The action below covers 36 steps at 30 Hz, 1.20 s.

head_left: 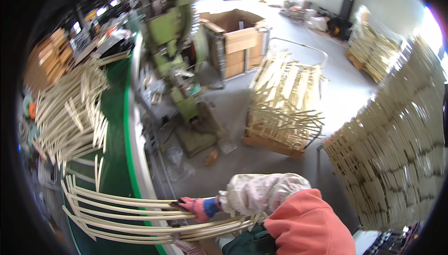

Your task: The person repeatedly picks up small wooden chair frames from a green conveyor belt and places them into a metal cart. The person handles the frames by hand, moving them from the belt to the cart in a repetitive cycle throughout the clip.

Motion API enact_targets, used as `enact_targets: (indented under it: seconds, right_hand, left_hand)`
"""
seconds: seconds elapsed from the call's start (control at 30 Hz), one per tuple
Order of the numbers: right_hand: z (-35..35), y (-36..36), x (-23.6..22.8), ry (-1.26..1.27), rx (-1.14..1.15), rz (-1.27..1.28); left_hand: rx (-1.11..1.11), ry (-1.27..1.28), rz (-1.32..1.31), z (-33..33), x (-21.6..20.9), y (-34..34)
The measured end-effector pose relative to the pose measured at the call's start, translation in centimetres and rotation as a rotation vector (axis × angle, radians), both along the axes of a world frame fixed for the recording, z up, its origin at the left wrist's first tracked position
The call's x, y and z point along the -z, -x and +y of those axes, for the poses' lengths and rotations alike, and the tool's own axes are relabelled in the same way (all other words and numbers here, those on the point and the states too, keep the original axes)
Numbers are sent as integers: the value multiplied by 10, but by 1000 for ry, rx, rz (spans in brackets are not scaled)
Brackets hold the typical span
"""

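Observation:
A bunch of long, curved, cream-coloured strips (135, 217) reaches from the green conveyor belt (116, 87) to just in front of my body. At their far left ends shorter strips cross them; whether these are joined I cannot tell. My right hand (198, 208), in a pink glove with a blue cuff, is closed around the upper strips. Below it, my left hand (189, 247), in a striped glove, grips the lower strips from underneath and is partly hidden by them. On the belt's left side lies a large heap of similar cream strips (70, 110).
Beyond the belt's white side rail (140, 138) stands a green machine (182, 92). A cart (294, 150) loaded with cream strips is ahead on the right. Tall stacked bundles (396, 148) rise close on my right. Farther back stands a big cardboard box (240, 43).

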State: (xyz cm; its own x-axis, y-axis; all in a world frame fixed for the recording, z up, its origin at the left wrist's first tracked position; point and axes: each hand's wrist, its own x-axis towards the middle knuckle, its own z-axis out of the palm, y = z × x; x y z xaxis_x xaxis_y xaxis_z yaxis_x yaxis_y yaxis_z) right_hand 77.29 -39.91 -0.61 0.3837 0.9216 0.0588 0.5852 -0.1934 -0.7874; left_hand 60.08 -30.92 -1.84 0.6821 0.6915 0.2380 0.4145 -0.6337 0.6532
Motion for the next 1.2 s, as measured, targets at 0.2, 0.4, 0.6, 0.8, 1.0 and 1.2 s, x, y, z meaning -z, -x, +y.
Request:
enact_targets:
  seconds: [0.2,0.4,0.6,0.8,1.0,1.2]
  right_hand:
    - [-257,-7,-4,-29,412,104]
    - [-399,3,9,-41,838,162]
    - [-517,-32,25,-166,1060,201]
    - [-623,-179,75,-467,1356,137]
    - [-709,-362,150,-533,1610,459]
    - [-775,-466,240,-496,1762,431]
  left_hand:
    - [518,-33,-239,-175,31,-76]
    - [834,575,79,-289,63,-144]
    - [463,1558,361,-412,87,-262]
    - [704,1342,496,-548,62,-457]
    - [773,883,529,-667,75,-665]
    - [1062,627,658,-731,98,-771]
